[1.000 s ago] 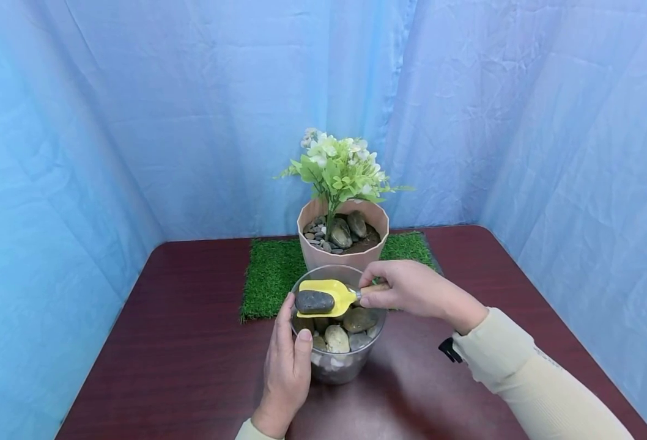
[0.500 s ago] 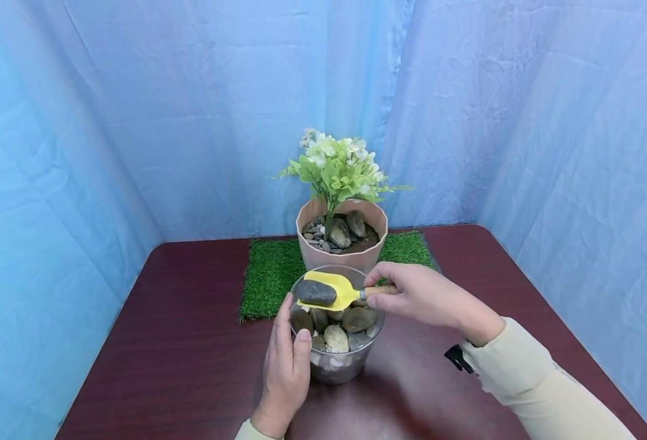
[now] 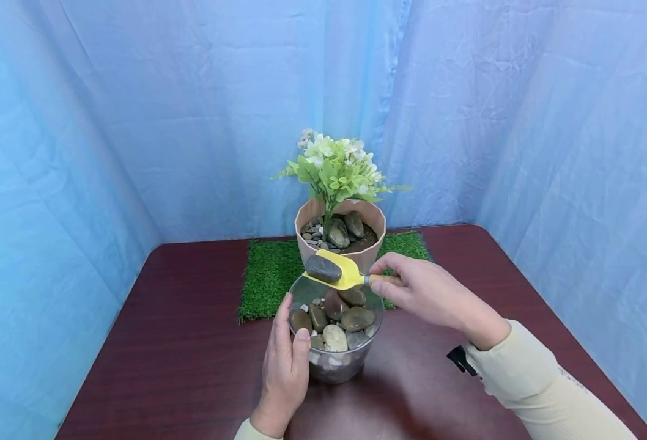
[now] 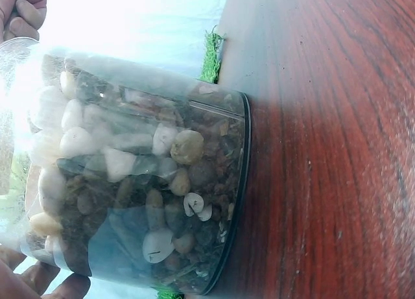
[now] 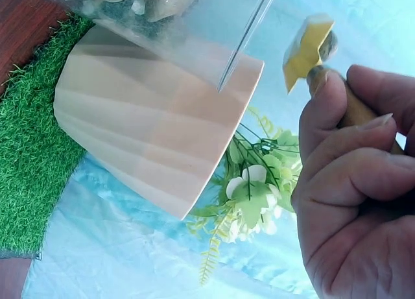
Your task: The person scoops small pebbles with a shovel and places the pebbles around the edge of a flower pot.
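Observation:
My right hand [image 3: 419, 287] grips the wooden handle [image 5: 356, 107] of a small yellow garden trowel [image 3: 347, 267], its fingers curled round it in the right wrist view. A smooth dark grey stone [image 3: 322, 269] lies on the trowel's blade. The blade is raised over the far rim of a clear container [image 3: 337, 370], in front of the pink plant pot [image 3: 369, 260]. Inside the container are river stones [image 3: 358, 318] above smaller pebbles [image 4: 188, 146]. Against the container's left side rests my left hand [image 3: 285, 366], fingers fairly straight, thumb at the near rim.
The pot stands behind the container on a green artificial grass mat [image 3: 268, 278], holding white flowers [image 3: 337, 168], dark soil, pebbles and larger stones. Under everything is a dark red wooden table [image 3: 191, 342]. Blue curtains [image 3: 219, 122] hang around its back and sides.
The trowel with its stone has moved up, away from me and slightly right, from over the container's middle to its far rim. My left hand has stayed against the container.

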The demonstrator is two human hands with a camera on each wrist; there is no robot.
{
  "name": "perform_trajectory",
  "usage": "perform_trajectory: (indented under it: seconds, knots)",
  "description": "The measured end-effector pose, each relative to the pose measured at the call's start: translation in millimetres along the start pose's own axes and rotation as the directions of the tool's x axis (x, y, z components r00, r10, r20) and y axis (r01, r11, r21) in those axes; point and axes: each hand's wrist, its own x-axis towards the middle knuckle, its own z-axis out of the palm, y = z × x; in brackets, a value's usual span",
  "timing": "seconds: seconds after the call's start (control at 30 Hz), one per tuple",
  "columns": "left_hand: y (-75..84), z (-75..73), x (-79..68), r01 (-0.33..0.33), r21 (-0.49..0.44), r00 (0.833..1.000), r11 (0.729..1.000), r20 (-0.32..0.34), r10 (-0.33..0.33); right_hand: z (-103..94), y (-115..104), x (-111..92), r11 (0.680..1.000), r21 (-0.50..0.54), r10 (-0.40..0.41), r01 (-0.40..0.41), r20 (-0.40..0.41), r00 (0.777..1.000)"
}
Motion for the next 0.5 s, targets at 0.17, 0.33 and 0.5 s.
perform_trajectory:
  seconds: [0.17,0.33,0.5]
  knots:
    - [-1.1,0.5,0.0,-0.002,-0.003,1.0,1.0,0.001,0.002,1.1,1,2,0.999,-0.033,0.008,-0.01,-0.057,0.998]
    - [0.0,0.2,0.1,-0.015,0.005,1.0,1.0,-0.008,0.015,3.1,3,6,0.998,-0.062,0.019,-0.025,-0.096,0.995]
    - [1.4,-0.4,0.3,-0.017,-0.005,1.0,1.0,-0.009,0.017,4.4,4,11,0.996,-0.073,0.034,-0.044,-0.125,0.992]
